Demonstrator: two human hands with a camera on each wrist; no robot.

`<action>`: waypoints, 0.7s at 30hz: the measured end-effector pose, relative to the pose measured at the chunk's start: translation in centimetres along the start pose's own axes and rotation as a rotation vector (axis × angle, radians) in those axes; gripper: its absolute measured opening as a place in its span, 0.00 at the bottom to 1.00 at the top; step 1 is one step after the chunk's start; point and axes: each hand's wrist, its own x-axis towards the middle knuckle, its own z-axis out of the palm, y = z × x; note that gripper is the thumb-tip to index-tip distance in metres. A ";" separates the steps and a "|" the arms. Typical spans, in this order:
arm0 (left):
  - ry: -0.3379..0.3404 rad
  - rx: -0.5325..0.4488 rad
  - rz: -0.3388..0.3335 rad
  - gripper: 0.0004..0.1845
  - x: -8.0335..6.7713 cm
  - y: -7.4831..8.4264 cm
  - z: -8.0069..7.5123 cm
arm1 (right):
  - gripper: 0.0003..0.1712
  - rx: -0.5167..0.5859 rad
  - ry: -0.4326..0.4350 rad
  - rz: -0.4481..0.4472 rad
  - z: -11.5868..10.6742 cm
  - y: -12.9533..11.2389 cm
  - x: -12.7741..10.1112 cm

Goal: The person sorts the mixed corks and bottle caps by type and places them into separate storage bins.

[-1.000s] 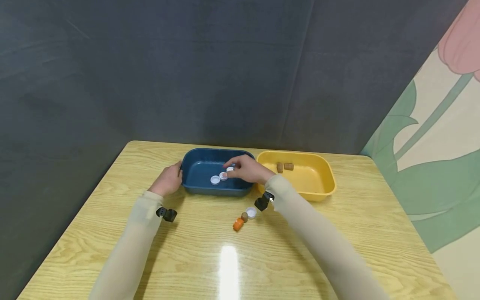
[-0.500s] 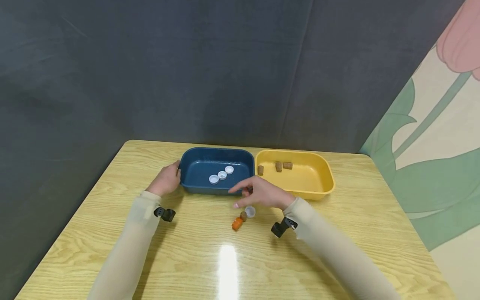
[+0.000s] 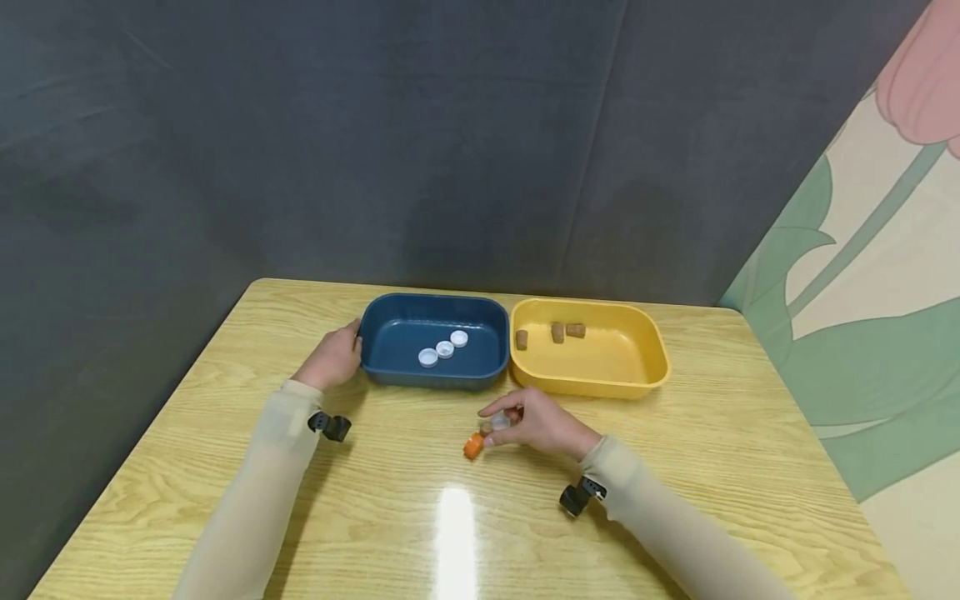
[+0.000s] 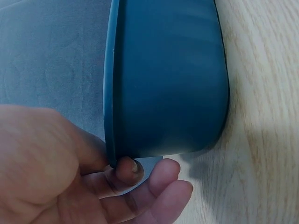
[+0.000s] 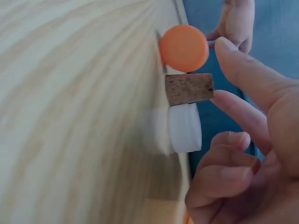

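My left hand grips the left rim of the blue tray, thumb on the rim and fingers curled against the outer wall. Three white caps lie inside it. In front of the trays, a white cap, a cork and an orange cap lie in a row on the table. My right hand hovers over them with loosely bent fingers. In the right wrist view a fingertip touches the cork, between the orange cap and the white cap.
A yellow tray sits right of the blue one, touching it, with three corks near its back. The wooden table ends at a dark wall behind and a painted panel on the right.
My right hand left the blue tray, came back toward me and dropped onto the three loose pieces on the table. A third cork now shows in the yellow tray. The left hand stayed put.
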 end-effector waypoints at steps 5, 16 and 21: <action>-0.006 0.006 -0.005 0.28 -0.1 0.3 -0.1 | 0.25 -0.012 0.034 -0.010 0.4 0.7 0.0; -0.006 0.021 0.005 0.28 -0.1 0.2 -0.2 | 0.22 -0.045 0.074 -0.044 0.9 1.0 0.2; -0.014 0.019 -0.003 0.28 0.1 0.1 -0.1 | 0.18 -0.036 0.083 -0.026 1.0 0.9 0.1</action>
